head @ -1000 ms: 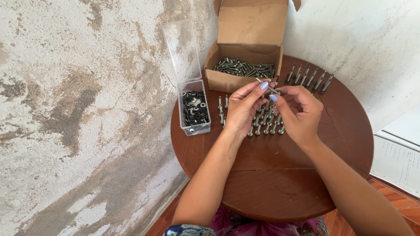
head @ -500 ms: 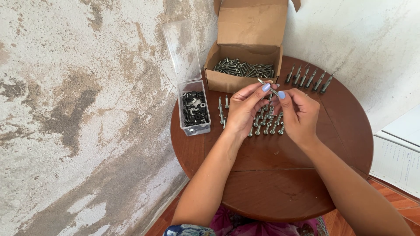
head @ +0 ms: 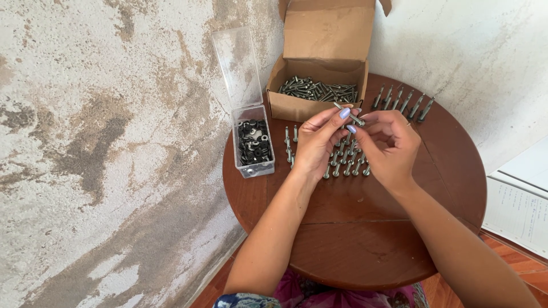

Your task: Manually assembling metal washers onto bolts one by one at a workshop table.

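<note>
Steel bolt point(head: 349, 114) pinched between both hands above the round wooden desk point(head: 365, 239), tilted, one end toward the cardboard box point(head: 319, 74), the other toward the right palm. Left hand point(head: 317, 142) closed on it at thumb and forefinger, tips pressed together near the upper end. Right hand point(head: 389, 145) curled around the lower end, fingers point(head: 365, 122) bent inward and nearly shut; whether a washer or nut sits between those tips, cannot tell.

Judged as handling: small, rigid, light for its bulk, smooth and a little slippery on the plain shank, grippier on the thread. Best taken at the head or across the threaded part with 2 fingertips, held crosswise so as not to roll out. No risk of breakage if dropped, though likely to roll on the polished top.

Directly beneath the fingers: rows of like bolts point(head: 345, 162) standing or lying close together on the wood. Left of the left hand, 3 or so more bolts point(head: 290, 142), and beyond them a clear plastic case point(head: 254, 145), lid raised, full of dark washers. Ahead of the fingertips, the open box with a loose heap of bolts inside. Ahead and right of the right hand, a further row of bolts point(head: 402, 102) laid side by side near the desk's far rim. Well apart to the right, a white sheet of paper point(head: 516, 214) on the floor.
</note>
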